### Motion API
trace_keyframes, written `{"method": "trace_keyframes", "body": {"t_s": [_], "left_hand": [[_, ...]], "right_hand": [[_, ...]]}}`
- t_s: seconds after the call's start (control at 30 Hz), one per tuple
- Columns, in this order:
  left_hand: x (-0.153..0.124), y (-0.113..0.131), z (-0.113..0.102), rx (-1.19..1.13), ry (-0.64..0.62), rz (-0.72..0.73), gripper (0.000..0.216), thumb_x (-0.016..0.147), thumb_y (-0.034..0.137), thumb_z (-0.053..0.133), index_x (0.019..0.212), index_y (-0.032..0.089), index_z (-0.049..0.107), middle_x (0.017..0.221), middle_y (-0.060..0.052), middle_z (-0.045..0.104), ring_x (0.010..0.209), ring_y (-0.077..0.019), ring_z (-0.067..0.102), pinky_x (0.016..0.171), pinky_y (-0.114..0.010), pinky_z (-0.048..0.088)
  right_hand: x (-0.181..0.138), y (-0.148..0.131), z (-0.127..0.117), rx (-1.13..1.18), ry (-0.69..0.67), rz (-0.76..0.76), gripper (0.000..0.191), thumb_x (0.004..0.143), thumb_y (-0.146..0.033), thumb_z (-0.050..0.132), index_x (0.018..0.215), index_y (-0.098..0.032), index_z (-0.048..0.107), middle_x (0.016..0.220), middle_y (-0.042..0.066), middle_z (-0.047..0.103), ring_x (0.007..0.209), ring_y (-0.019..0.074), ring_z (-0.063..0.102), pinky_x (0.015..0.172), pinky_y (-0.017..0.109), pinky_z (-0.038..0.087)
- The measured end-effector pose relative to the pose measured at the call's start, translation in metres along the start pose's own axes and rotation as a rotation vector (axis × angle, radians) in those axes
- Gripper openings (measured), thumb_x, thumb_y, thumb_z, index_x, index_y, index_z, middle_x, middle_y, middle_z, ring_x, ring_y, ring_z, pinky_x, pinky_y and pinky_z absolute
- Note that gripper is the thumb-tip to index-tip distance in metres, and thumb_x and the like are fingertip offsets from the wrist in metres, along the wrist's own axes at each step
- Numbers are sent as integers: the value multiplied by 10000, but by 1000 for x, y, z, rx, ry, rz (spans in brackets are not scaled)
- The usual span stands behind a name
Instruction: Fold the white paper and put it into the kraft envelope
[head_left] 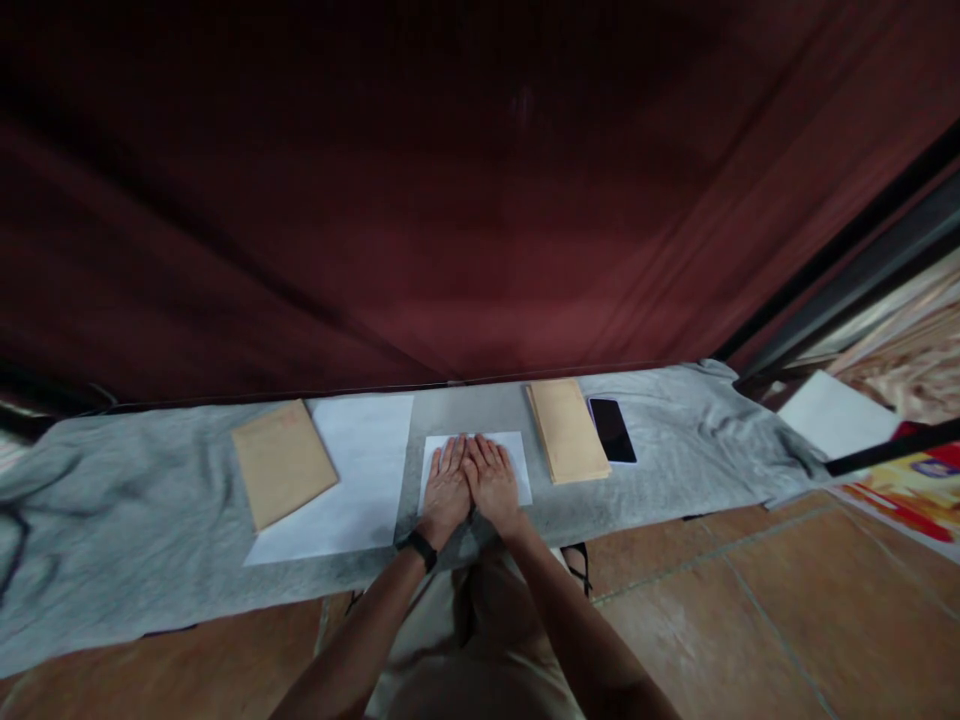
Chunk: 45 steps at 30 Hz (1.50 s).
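Both palms lie flat on a small white sheet of paper (pixel 517 448) in front of me. My left hand (pixel 448 490) rests on its left half, fingers stretched out and pointing away from me. Beside it, my right hand (pixel 491 480) presses on the sheet with its fingers extended, the two thumbs close together. Much of the sheet is hidden under the hands; whether it is folded I cannot tell. To the right sits a stack of brown envelopes (pixel 570 430). On the left another brown envelope (pixel 285 465) partly covers a larger white sheet (pixel 367 470).
A grey cloth (pixel 172 500) covers the long narrow table. A smartphone (pixel 613 430) lies right of the envelope stack. Behind the table hangs a dark red curtain (pixel 480 250). A black frame bar (pixel 847 270) slants at the right, above the tiled floor (pixel 720 600).
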<state>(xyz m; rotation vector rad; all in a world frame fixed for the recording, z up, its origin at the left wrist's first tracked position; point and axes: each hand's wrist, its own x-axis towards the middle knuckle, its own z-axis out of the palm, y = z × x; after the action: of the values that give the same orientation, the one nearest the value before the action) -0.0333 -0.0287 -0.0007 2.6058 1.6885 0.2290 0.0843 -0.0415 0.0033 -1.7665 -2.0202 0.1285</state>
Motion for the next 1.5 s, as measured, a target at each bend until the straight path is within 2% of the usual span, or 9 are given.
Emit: {"method": "trace_keyframes", "body": {"t_s": [0.27, 0.43, 0.6, 0.83, 1.13, 1.37, 1.5], "left_hand": [[4, -12, -3, -9, 94, -188, 570, 1050, 304, 312, 1573, 101, 412, 1650, -154, 379, 1570, -280, 268, 1281, -497, 214], [3, -17, -3, -19, 115, -249, 603, 1051, 342, 319, 1567, 39, 395, 1648, -191, 360, 1558, -287, 298, 1272, -470, 254], [3, -14, -3, -32, 125, -312, 630, 1048, 360, 313, 1574, 18, 368, 1647, -205, 356, 1565, -286, 279, 1281, -472, 220], [2, -12, -5, -44, 138, -339, 642, 1044, 348, 291, 1567, -17, 363, 1644, -225, 345, 1553, -308, 304, 1278, -490, 210], [2, -11, -3, -28, 154, -331, 652, 1045, 356, 269, 1563, -29, 363, 1642, -230, 351, 1558, -302, 293, 1281, -475, 198], [2, -9, -4, -59, 177, -336, 649, 1042, 362, 270, 1576, 1, 354, 1637, -221, 366, 1559, -297, 294, 1273, -492, 221], [3, -9, -4, -67, 170, -338, 655, 1043, 372, 269, 1567, -9, 368, 1641, -223, 359, 1560, -310, 287, 1278, -496, 210]], "right_hand": [[-4, 22, 2, -120, 20, 81, 509, 1081, -349, 428, 1529, -117, 493, 1615, 184, 421, 1504, 296, 407, 1232, 490, 311], [-7, 27, 5, -148, 54, 158, 559, 1075, -357, 435, 1549, -60, 446, 1619, 228, 385, 1522, 314, 379, 1245, 497, 293], [-12, 28, 4, -152, 78, 177, 601, 1078, -369, 407, 1556, -4, 405, 1618, 258, 374, 1527, 327, 366, 1238, 502, 310], [-20, 31, 5, -141, 120, 182, 635, 1078, -382, 367, 1562, 27, 370, 1602, 295, 377, 1510, 354, 385, 1216, 546, 327], [-28, 33, -1, -149, 72, 221, 656, 1077, -400, 353, 1564, 38, 362, 1612, 281, 371, 1519, 350, 364, 1224, 525, 319], [-42, 37, -7, -166, 66, 233, 655, 1065, -402, 421, 1554, 33, 388, 1611, 265, 389, 1520, 331, 369, 1238, 476, 306], [-33, 28, -10, -131, 115, 260, 608, 1078, -386, 380, 1538, 9, 428, 1598, 260, 418, 1492, 333, 413, 1234, 497, 297]]}}
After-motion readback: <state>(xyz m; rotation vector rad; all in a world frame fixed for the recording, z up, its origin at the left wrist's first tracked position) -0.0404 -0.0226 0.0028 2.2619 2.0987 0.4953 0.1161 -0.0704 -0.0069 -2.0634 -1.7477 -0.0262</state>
